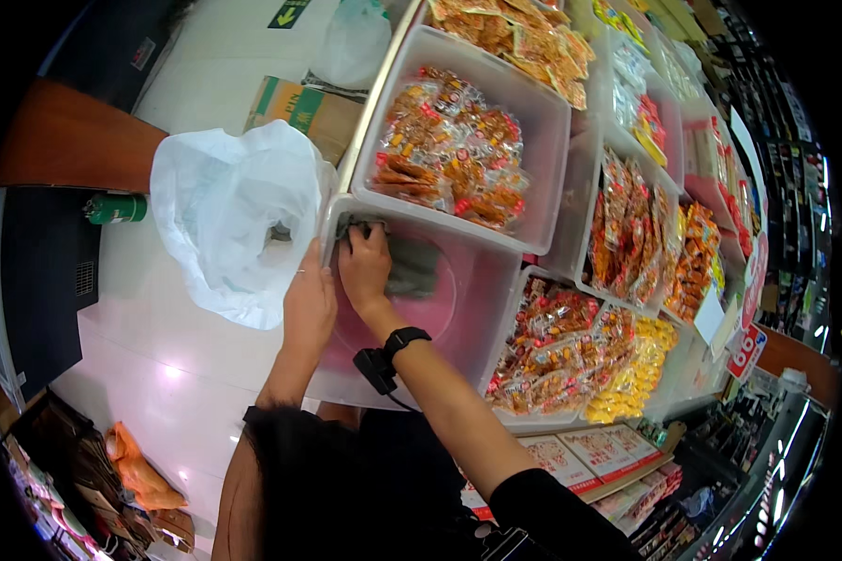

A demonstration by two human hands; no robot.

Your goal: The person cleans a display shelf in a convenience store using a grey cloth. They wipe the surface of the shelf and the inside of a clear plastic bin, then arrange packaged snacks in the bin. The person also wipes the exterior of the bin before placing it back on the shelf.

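Observation:
Before me is a translucent plastic bin [477, 294] with a pinkish bottom and no snack packs in it. Inside its far left corner, my right hand [366, 263] presses a bunched grey-green cloth [415, 266] to the wall. Part of that cloth lies flat on the bottom beside my fingers. My left hand [311, 298] grips the bin's left rim, its thumb on the inner side and its fingers along the outside. Just left of it hangs an open white plastic bag [231, 224], its mouth spread wide.
Bins of packaged snacks [456, 147] adjoin the far side, with more snack packs [561, 343] to the right. A cardboard box [302, 116] sits on the floor beyond the bag. Printed cartons [596, 449] are stacked low at the right. An orange bag [140, 466] lies lower left.

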